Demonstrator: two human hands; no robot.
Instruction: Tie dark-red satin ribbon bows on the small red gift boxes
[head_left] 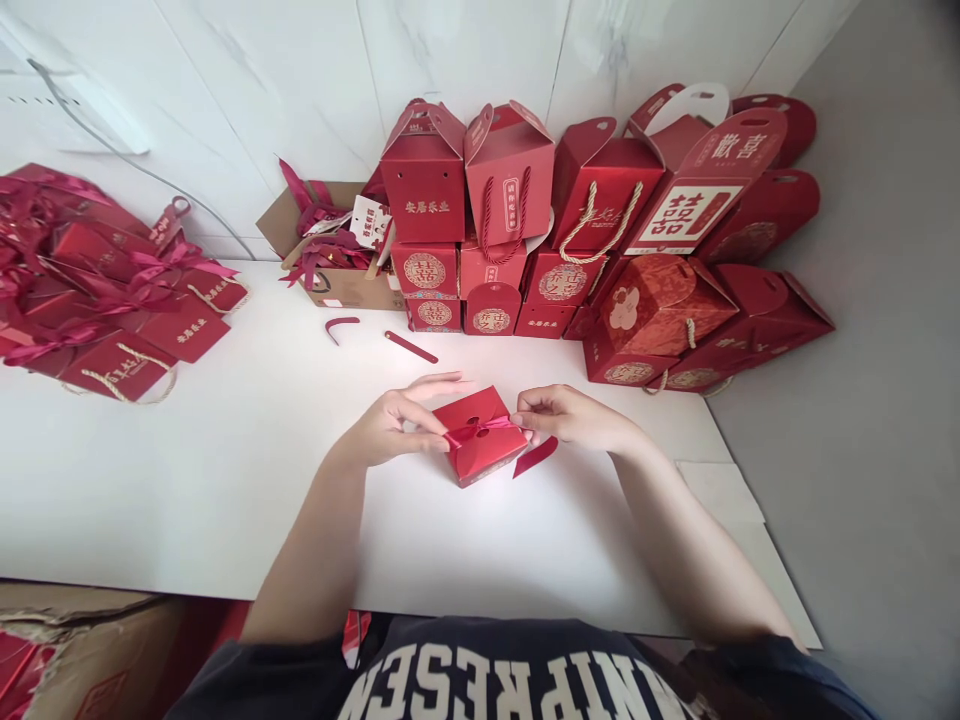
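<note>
A small red gift box [474, 462] lies at an angle on the white table in front of me, with a pink-red ribbon [491, 424] across its top. At its left side, my left hand [397, 425] pinches the ribbon between thumb and index finger, the other fingers stretched out behind the box. My right hand [559, 415] has its fingers closed on the ribbon at the box's right edge. Beyond those fingers a loose ribbon tail [536, 457] lies on the table. Parts of the ribbon are hidden under my fingertips.
Stacked red gift boxes [495, 250] stand along the back wall to the right. An open cardboard box [352, 287] of ribbons sits beside them. Finished-looking ribboned boxes [120, 290] pile up at left. A ribbon strip [411, 346] and a curled ribbon piece [341, 324] lie behind my hands.
</note>
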